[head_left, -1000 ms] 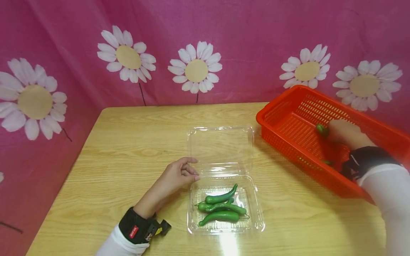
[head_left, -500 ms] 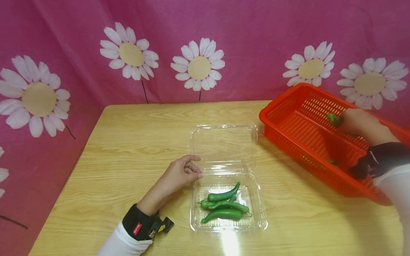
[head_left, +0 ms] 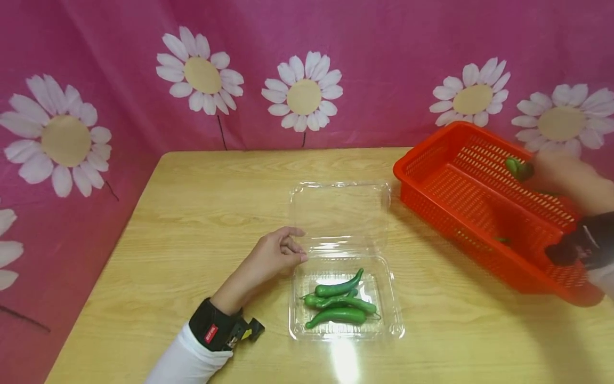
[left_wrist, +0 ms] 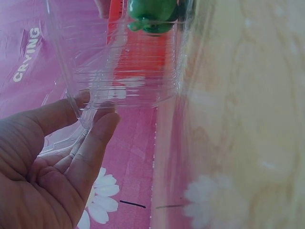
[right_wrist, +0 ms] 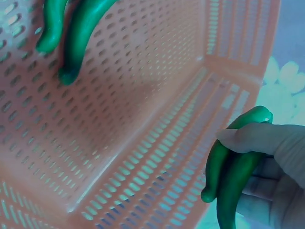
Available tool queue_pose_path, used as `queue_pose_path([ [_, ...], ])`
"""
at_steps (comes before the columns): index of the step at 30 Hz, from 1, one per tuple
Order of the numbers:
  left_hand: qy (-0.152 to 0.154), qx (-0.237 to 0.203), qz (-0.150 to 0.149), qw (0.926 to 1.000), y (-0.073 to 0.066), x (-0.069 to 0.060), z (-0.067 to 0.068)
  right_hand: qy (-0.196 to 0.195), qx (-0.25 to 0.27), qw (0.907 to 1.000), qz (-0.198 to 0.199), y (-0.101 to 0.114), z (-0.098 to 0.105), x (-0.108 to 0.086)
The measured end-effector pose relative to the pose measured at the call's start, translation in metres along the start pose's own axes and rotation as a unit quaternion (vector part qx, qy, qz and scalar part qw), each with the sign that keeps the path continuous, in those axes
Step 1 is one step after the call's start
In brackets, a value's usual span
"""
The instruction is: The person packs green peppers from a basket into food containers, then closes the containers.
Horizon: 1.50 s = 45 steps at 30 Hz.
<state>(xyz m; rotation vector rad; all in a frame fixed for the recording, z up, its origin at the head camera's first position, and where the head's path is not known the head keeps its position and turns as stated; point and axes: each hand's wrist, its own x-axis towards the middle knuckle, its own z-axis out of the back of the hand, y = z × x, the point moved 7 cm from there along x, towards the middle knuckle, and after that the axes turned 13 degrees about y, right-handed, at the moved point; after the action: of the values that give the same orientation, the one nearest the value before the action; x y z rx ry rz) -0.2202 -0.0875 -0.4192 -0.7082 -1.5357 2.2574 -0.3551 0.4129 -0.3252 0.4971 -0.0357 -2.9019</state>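
A clear plastic clamshell box (head_left: 392, 309) sits on the table with its lid (head_left: 340, 210) folded back; several green peppers (head_left: 338, 316) lie in its base. Near the hinge, my left hand (head_left: 268, 257) pinches the box's edge, as the thumb and fingers (left_wrist: 97, 148) show in the left wrist view. At the right, my blurred right hand (head_left: 563, 173) is over the red basket (head_left: 446, 221). Two curved green peppers (right_wrist: 238, 174) are held between its thumb and fingers. Other green peppers (right_wrist: 78, 43) lie on the basket's floor, mostly hidden in the head view by its near wall.
The slotted basket stands at an angle at the table's right side, its walls rising around the right hand. Behind the wooden table (head_left: 216, 197) hangs a pink curtain (head_left: 374, 64) with daisies.
My right hand, holding the peppers, has shifted right and slightly up over the basket. The left hand keeps its pinch on the box. The whole head view has drifted a little.
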Motion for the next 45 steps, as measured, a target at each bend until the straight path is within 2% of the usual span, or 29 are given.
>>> queue_pose_path([
  [2, 0.003, 0.000, -0.001, 1.0000, -0.001, 0.002, -0.001, -0.018, -0.018, 0.9996, 0.009, 0.008, 0.005, -0.003],
  [4, 0.004, -0.002, -0.004, 1.0000, -0.001, 0.003, -0.002, -0.054, -0.037, 0.9970, 0.042, 0.020, 0.011, -0.007],
  [9, 0.003, -0.005, -0.004, 1.0000, -0.001, 0.002, -0.004, -0.081, -0.060, 0.9899, 0.100, 0.057, 0.020, -0.017],
  [13, 0.000, -0.005, 0.003, 1.0000, -0.001, 0.002, -0.003, -0.019, -0.049, 0.9948, 0.088, 0.082, 0.023, -0.019],
  [16, -0.002, -0.001, 0.005, 1.0000, -0.001, 0.001, -0.003, 0.011, -0.055, 0.9950, 0.083, 0.102, 0.025, -0.021],
  [20, -0.002, -0.003, 0.002, 1.0000, -0.002, 0.002, -0.002, 0.001, -0.087, 0.9894, 0.116, 0.134, 0.025, -0.024],
  [23, -0.002, -0.006, 0.001, 1.0000, -0.002, 0.001, -0.002, 0.004, -0.091, 0.9868, 0.134, 0.158, 0.021, -0.027],
  [30, -0.001, -0.004, 0.001, 1.0000, 0.000, 0.001, -0.002, 0.042, -0.088, 0.9829, 0.156, 0.213, 0.009, -0.041],
  [36, -0.002, -0.005, 0.004, 1.0000, 0.000, 0.000, -0.001, 0.035, -0.104, 0.9724, 0.206, 0.258, 0.002, -0.058],
  [41, -0.002, -0.007, 0.004, 1.0000, 0.000, 0.000, -0.001, 0.039, -0.098, 0.9667, 0.233, 0.287, -0.004, -0.070],
  [45, 0.000, -0.005, -0.001, 1.0000, -0.001, 0.000, -0.001, 0.033, -0.105, 0.9559, 0.272, 0.311, -0.008, -0.077],
])
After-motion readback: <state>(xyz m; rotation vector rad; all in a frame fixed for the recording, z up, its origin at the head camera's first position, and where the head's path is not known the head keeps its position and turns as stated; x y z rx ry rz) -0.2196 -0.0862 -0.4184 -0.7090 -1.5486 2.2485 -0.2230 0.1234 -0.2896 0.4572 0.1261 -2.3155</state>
